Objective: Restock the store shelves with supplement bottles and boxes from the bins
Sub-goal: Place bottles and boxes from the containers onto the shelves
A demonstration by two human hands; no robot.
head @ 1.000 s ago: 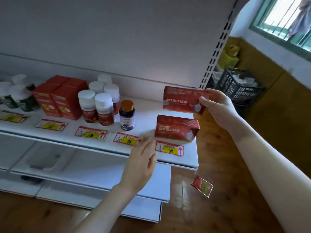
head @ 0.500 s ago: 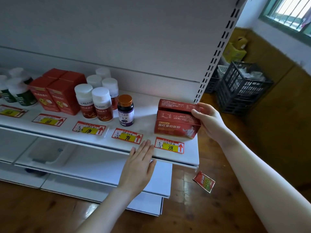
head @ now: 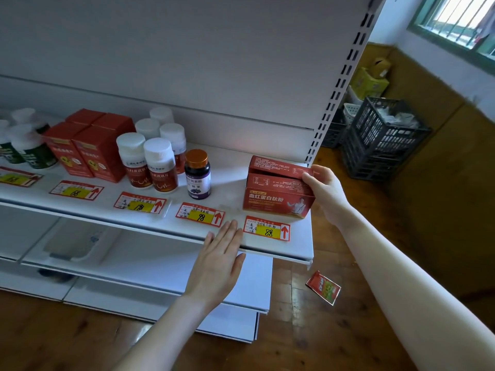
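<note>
Head view. On the white shelf (head: 235, 180), near its right end, two red boxes lying flat, one just behind the other and touching. Front red box (head: 276, 200) with the printed face toward the camera, directly behind the price tag marked 88 (head: 267, 228). Rear red box (head: 276, 165) pressed against the back of the front one.

Right hand (head: 328, 195) at the right end of the pair, thumb laid on the top corner at the seam between both boxes, other fingers curled around the end of the rear red box, gripping it.

Left hand (head: 219, 261) flat, palm down, fingers straight and pressed together, holding nothing. Fingertips over the front strip of the shelf, between the tag 98 (head: 201, 214) and the tag 88; hard to tell whether touching or just above.

Left of the boxes, apart from them, a dark bottle with orange cap (head: 197, 174), upright. Further left, a group of white-capped bottles (head: 158, 164), then upright red cartons (head: 88, 151), then green bottles (head: 29, 149) at the picture edge.

On the wooden floor (head: 348, 330), below the right corner of the shelf, a small red packet (head: 323, 287). Farther right, by the wall, a black crate (head: 383, 140).
</note>
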